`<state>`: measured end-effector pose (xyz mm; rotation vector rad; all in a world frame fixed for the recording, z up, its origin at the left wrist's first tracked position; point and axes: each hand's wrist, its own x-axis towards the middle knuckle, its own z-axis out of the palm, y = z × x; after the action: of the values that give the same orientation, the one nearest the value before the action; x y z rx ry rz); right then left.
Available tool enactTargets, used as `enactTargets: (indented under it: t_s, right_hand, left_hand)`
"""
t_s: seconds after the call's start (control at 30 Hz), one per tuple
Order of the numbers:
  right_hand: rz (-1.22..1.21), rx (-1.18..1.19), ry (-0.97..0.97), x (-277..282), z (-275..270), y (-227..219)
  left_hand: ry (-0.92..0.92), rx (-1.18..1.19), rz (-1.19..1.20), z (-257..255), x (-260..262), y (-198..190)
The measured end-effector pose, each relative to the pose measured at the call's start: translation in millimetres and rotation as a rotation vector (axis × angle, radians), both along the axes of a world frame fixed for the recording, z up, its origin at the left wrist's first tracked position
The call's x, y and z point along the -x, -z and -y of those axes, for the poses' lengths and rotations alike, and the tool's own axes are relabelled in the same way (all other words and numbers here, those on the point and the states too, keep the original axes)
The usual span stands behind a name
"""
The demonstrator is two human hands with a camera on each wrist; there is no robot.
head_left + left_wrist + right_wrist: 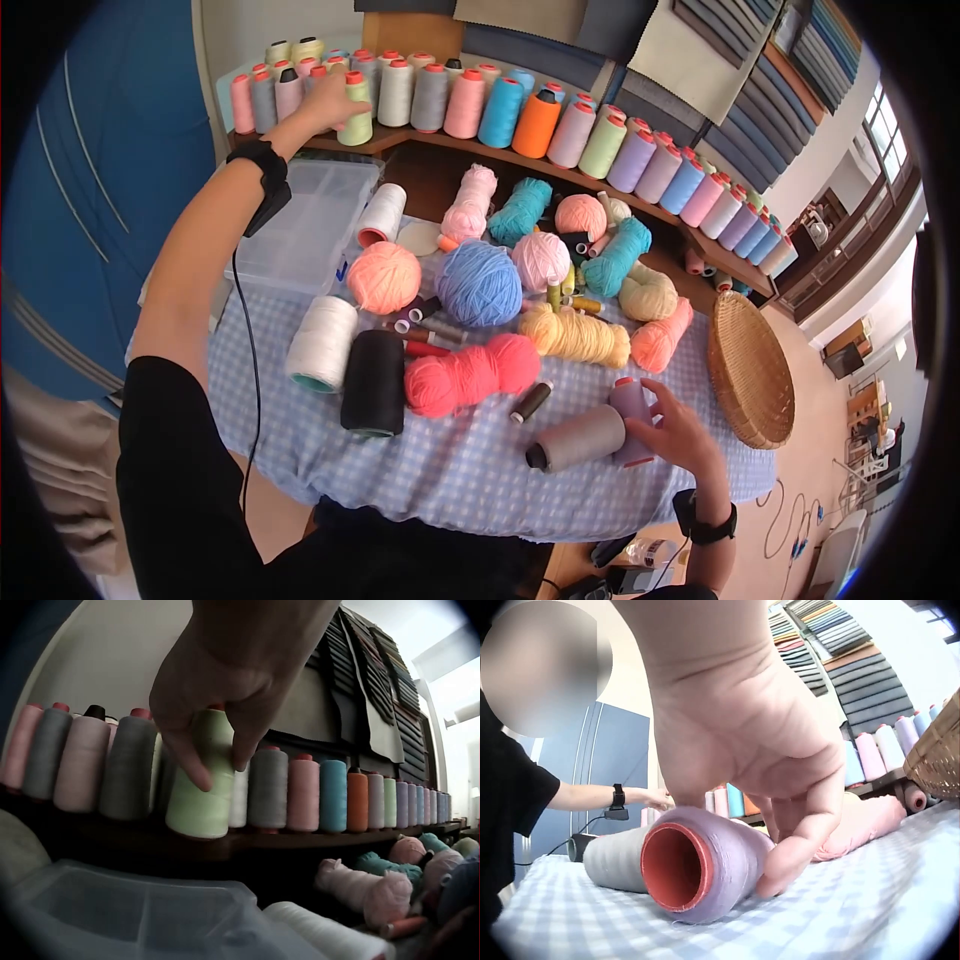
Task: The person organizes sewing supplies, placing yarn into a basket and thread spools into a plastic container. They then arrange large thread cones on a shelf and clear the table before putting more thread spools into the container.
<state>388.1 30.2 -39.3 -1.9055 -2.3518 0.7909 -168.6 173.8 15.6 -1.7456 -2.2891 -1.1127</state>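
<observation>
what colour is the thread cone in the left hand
Pale green; the thread cone shows best in the left wrist view.

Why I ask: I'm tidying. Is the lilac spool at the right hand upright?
No, the lilac spool lies on its side on the checked cloth, hollow red end showing.

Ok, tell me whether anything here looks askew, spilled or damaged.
Nothing looks spilled or damaged. Slightly askew, perhaps: the grey thread cone and the lavender thread cone in the right hand lie on their sides on the gingham tablecloth, while the thread cones along the wooden shelf stand upright.
</observation>
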Motion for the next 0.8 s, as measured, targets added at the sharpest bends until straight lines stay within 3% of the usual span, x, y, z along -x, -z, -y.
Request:
enactTargets:
  t_s: [0.03, 0.1, 0.2, 0.27, 0.37, 0.47, 0.53, 0.57, 0.6, 0.63, 0.67, 0.7, 0.77, 0.8]
  right_hand:
    - [0.004, -0.005, 0.002, 1.8, -0.3, -0.3]
    - [-0.064, 0.006, 0.023, 3.9, -1.8, 1.2]
    - [-0.088, -0.03, -0.009, -1.2, -1.2, 4.4]
    - [-0.1, -0.07, -0.039, -5.4, 2.8, 1.9]
    - [-0.161, -0.148, -0.068, -15.6, 6.7, -3.9]
    - [-0.326, -0.154, -0.018, -14.2, 12.2, -19.4]
    - [-0.526, -0.132, 0.024, -7.3, 13.0, -30.1]
    - [-0.526, -0.129, 0.021, -2.0, 12.0, -31.2]
    - [-0.595, -0.204, -0.026, 5.0, 11.6, -32.1]
    - [-0.663, -0.278, -0.072, 13.2, 11.4, -33.5]
    - [-0.672, -0.323, -0.116, 25.1, 12.5, -37.6]
    - [-0.671, -0.321, -0.113, 37.4, 14.0, -40.7]
    - [-0.678, -0.362, -0.176, 57.8, 17.6, -45.4]
    - [-0.678, -0.362, -0.172, 64.2, 19.4, -45.1]
  left_hand:
    - [-0.003, -0.108, -0.046, -3.0, 2.3, 2.9]
    - [-0.034, -0.013, -0.019, -11.5, 9.5, 2.6]
    - [-0.092, -0.029, -0.182, -28.7, 24.3, 12.6]
    - [-0.18, -0.127, -0.368, -41.5, 34.7, 21.6]
    - [-0.256, -0.249, -0.466, -41.0, 28.2, 29.2]
    - [-0.161, -0.294, -0.42, -0.2, -40.0, 7.9]
    - [0.266, -0.321, -0.371, -7.3, -61.9, 22.2]
    - [0.438, -0.021, -0.185, 17.8, -108.8, 6.3]
    - [0.625, 0.08, 0.038, 42.5, -148.1, 3.6]
    - [0.832, 0.119, 0.112, 59.2, -179.9, 6.9]
    - [1.066, 0.299, 0.319, 76.1, -207.3, 7.7]
    - [1.199, 0.276, 0.222, 102.0, -232.3, 1.5]
    - [1.386, 0.314, 0.3, 122.0, -266.5, 8.9]
    - [1.39, 0.315, 0.3, 125.5, -271.1, 4.1]
